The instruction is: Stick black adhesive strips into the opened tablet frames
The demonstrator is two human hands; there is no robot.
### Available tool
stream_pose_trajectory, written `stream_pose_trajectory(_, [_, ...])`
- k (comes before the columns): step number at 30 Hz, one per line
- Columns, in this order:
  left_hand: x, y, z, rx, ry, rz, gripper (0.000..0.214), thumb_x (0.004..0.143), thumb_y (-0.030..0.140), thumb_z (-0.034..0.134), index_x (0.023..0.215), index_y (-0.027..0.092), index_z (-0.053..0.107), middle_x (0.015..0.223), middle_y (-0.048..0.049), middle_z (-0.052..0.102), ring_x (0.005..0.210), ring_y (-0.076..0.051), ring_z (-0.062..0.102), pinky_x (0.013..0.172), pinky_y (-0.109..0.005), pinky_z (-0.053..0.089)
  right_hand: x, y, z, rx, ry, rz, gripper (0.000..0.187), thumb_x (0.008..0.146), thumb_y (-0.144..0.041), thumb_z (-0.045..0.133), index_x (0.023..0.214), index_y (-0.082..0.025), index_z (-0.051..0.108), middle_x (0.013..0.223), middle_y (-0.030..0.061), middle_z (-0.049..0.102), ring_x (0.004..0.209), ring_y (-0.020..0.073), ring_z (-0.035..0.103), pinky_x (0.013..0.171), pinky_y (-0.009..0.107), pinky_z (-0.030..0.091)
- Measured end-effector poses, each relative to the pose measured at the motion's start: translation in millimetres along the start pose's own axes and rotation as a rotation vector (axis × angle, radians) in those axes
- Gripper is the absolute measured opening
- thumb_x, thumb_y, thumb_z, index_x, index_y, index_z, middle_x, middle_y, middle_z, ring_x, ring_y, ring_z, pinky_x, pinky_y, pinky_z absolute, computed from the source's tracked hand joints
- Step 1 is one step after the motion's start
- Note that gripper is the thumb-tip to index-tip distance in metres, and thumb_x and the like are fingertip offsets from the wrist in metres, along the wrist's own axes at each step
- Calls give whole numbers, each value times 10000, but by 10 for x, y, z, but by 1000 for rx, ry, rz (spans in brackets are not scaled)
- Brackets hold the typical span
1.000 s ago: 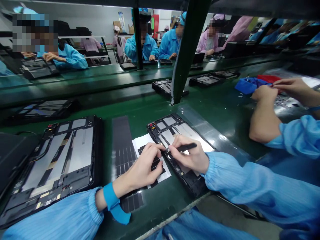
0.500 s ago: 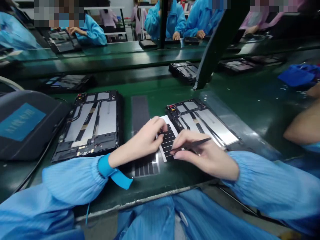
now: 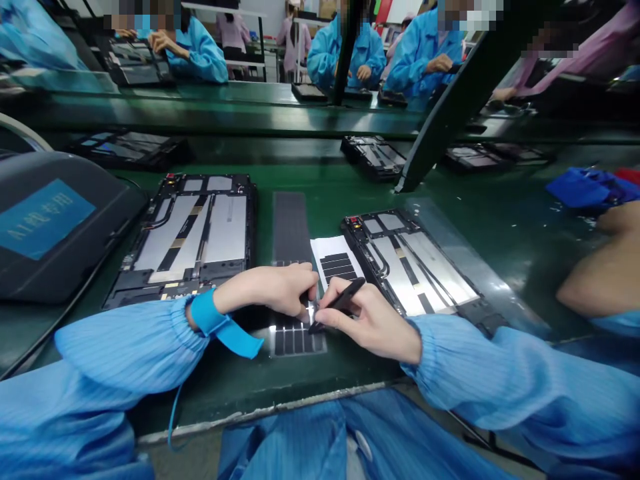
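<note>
In my right hand (image 3: 373, 321) are black tweezers (image 3: 346, 297), their tip pointing down and left at a clear film strip (image 3: 299, 348) with rows of black rectangular pieces. My left hand (image 3: 285, 289) lies over the middle of that strip, its fingers curled and closed near the tweezers' tip; what they pinch, if anything, is hidden. Just beyond my right hand, a white sheet (image 3: 326, 248) carries several black strips. Beside it rests an opened tablet-like device (image 3: 417, 257) with silver battery panels. A similar opened device (image 3: 220, 230) lies left of the film, partly behind my left forearm.
A dark machine (image 3: 55, 267) with a blue label stands at the left, a cable beside it. A slanted green post (image 3: 430, 137) rises behind the right device. More opened devices (image 3: 377, 155) lie farther back. Another person's arm (image 3: 597, 260) reaches in from the right. Co-workers sit opposite.
Both hands have moved from the white sheet to the film strip, left and slightly toward me. The white sheet's black strips are now uncovered. The view has shifted slightly.
</note>
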State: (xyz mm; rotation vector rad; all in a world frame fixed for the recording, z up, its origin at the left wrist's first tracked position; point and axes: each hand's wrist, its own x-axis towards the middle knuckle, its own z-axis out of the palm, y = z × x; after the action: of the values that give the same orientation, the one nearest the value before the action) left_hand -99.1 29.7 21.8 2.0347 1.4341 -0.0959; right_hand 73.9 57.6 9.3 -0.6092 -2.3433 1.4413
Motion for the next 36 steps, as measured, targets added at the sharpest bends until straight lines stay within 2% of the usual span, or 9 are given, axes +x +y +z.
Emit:
stream_pose_trajectory(8, [-9,3,-22,-29,-29,-48,188,658,243,623,814,176,541,844,-5,493,725,-139,499,593,-214,395,9,-33,23,110,32,20,160,783,-281,576,710,-144,537,722,17,570,650,111,571,583,231,471])
stream_pose_trajectory(12, [-27,-25,-6,-50,5,-26,159,670,230,607,793,176,522,845,-5,499,690,-130,495,558,-213,386,-33,-182,-344,207,224,0,252,769,-381,584,693,-148,524,686,18,570,635,128,600,570,243,504])
stream_pose_trajectory(14, [12,9,18,-62,105,-6,96,722,253,557,736,170,512,767,-1,509,633,-122,482,542,-223,378,-70,-182,-623,155,341,-4,287,752,-423,591,687,-154,516,689,18,576,620,126,600,551,234,506])
stream_pose_trajectory(16, [93,88,64,-85,306,1,108,774,247,494,704,165,494,703,-2,508,621,-126,476,574,-244,391,-96,-89,-863,103,409,26,318,745,-461,582,701,-156,502,660,10,571,564,114,586,499,220,492])
stream_pose_trajectory(19, [258,234,178,-97,625,110,41,794,199,452,784,170,478,811,-32,522,772,-161,487,717,-303,418,-53,159,-1029,126,319,157,347,766,-484,544,701,-155,452,547,-13,547,451,99,550,406,202,454])
stream_pose_trajectory(21, [358,295,268,-66,708,228,69,785,170,457,854,177,459,966,-64,492,924,-192,452,826,-354,398,33,315,-1022,170,210,241,325,800,-457,513,711,-157,426,481,-36,521,374,83,512,344,179,412])
stream_pose_trajectory(23, [426,310,348,-35,714,293,129,777,146,465,896,181,429,1086,-91,434,1030,-215,400,890,-389,369,131,422,-977,175,157,258,289,834,-424,474,745,-154,427,455,-53,508,312,64,466,292,151,354])
stream_pose_trajectory(26, [457,287,416,-16,697,323,141,780,117,462,868,187,377,1157,-108,388,1080,-227,366,894,-405,371,222,499,-929,116,164,221,269,856,-410,436,780,-152,428,456,-62,507,269,44,425,253,130,290])
stream_pose_trajectory(36, [412,322,424,80,667,401,196,798,43,440,763,190,314,1147,-96,453,1015,-218,380,808,-392,411,216,563,-920,83,217,170,256,880,-402,386,781,-166,389,447,-68,502,275,55,461,257,125,323])
